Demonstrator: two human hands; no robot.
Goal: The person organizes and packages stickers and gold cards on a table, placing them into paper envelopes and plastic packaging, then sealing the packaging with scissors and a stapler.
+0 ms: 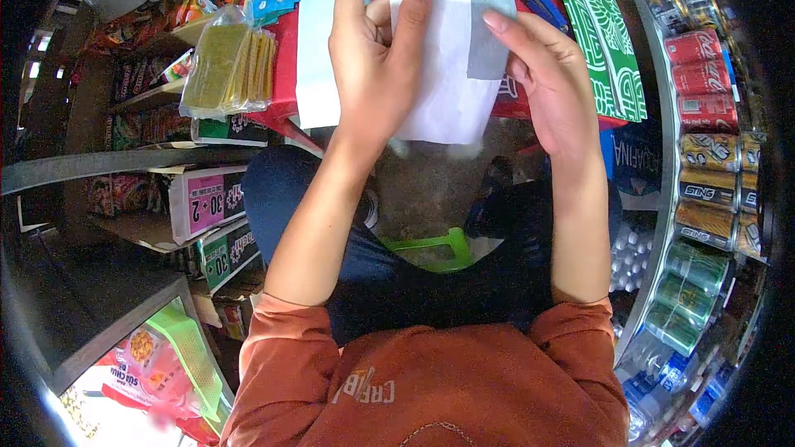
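A white sheet of paper (451,99) with a grey strip (490,25) along its right side is held up in front of me, its lower edge hanging past the table. My left hand (377,50) grips it at the left, thumb on the front and fingers curled behind. At the right side, my right hand (546,66) pinches the paper by the grey strip, one fingertip lying on it. Another pale sheet (319,74) lies on the red table (286,74), left of my left hand. Beyond my right hand are a blue-handled tool (542,4) and green-and-white patterned sheets (600,41).
A clear bag of yellowish flat pieces (228,66) sits at the table's left, by shelves of packaged goods (207,203). Packs of drink cans (702,83) are stacked along the right. A green plastic stool (431,250) stands on the floor below, between my knees.
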